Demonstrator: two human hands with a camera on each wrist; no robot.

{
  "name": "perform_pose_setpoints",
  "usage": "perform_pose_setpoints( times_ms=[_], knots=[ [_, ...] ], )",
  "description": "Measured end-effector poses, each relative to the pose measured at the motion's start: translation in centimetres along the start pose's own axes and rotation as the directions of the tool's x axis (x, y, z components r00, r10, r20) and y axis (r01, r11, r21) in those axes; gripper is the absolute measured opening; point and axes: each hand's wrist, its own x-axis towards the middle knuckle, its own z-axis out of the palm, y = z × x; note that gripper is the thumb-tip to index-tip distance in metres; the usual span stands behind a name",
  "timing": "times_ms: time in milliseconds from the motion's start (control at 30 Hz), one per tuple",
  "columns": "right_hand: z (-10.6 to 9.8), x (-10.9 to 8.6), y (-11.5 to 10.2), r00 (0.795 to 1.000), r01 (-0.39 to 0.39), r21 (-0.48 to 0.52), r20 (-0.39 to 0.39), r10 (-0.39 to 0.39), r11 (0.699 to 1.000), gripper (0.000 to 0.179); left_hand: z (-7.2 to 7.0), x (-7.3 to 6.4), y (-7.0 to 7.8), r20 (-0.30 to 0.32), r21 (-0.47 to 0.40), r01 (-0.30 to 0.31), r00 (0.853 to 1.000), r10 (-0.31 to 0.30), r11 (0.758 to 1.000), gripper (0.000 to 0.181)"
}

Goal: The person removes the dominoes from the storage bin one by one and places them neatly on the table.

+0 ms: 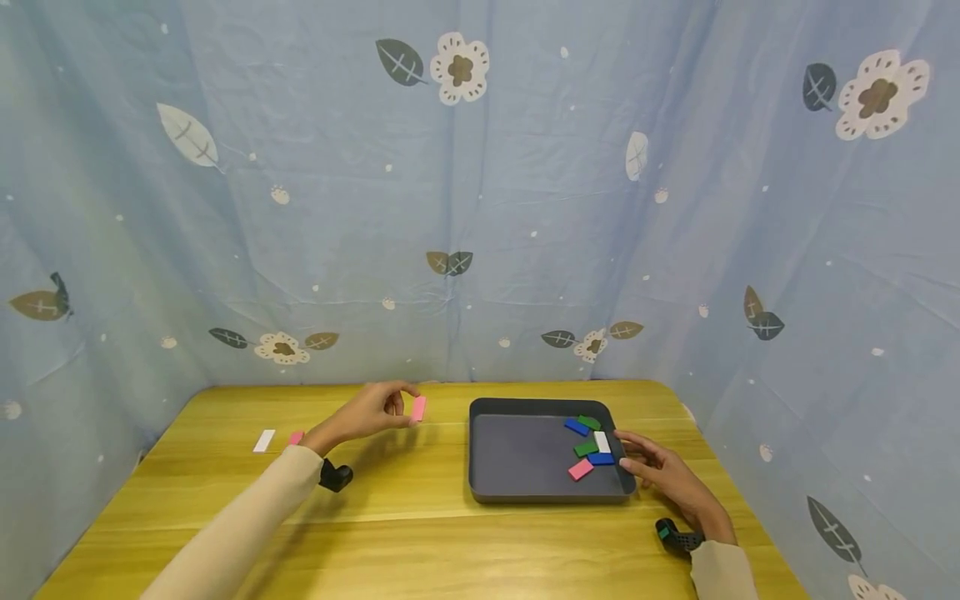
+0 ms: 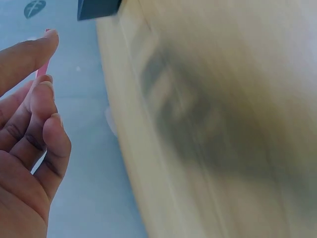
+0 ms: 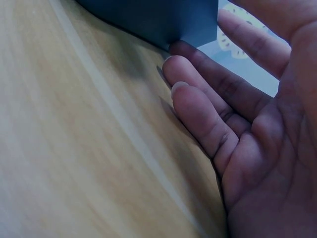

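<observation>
Left fingertips: the thumb and forefinger of the left hand pinch a pink block, the other fingers bent loosely behind.
Pinched block: a small, flat, pale-pink rectangle, plain on its broad face, standing nearly upright with a slight tilt; edge-on in the left wrist view, it is a thin pink strip.
Where it is: raised over the wooden table, left of the tray and apart from it.
Right fingers: the right hand rests loosely bent fingers against the tray's right side, thumb at the rim.
Tray: dark grey, shallow, with rounded corners.
Tray's right part: two blue, two green, one white and one pink block lie at various angles, several touching.
Table's left: a white block lies flat; near it, another pink one is partly hidden by the left wrist.
Backdrop: a pale blue curtain with leaves and flowers.
</observation>
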Motion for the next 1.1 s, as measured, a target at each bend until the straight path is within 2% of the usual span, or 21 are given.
perform_pose_setpoints(
  times_ms=[233, 667, 867, 1100],
  knots=[
    [-0.1, 0.0, 0.2, 1.0, 0.026, -0.018, -0.014, -0.026, 1.0, 0.058, -0.8, -2.2, -1.9, -0.003, -0.012, 0.078, 0.997, -0.078, 0.997, 0.04],
    [-0.1, 0.1, 0.4, 0.999, 0.036, -0.022, -0.013, -0.036, 0.999, 0.058, -2.2, -5.4, -4.6, -0.031, 0.03, 0.162, 0.986, -0.161, 0.986, 0.04],
    [0.0, 0.2, 0.4, 0.999, 0.04, -0.021, -0.008, -0.04, 0.999, 0.057, -2.6, -6.6, -5.7, -0.027, 0.052, 0.176, 0.984, -0.175, 0.983, 0.042],
    [0.1, 0.1, 0.2, 0.999, 0.034, -0.029, -0.022, -0.035, 0.999, 0.058, -2.9, -7.6, -6.3, -0.03, 0.069, 0.189, 0.982, -0.188, 0.979, 0.04]
  ],
)
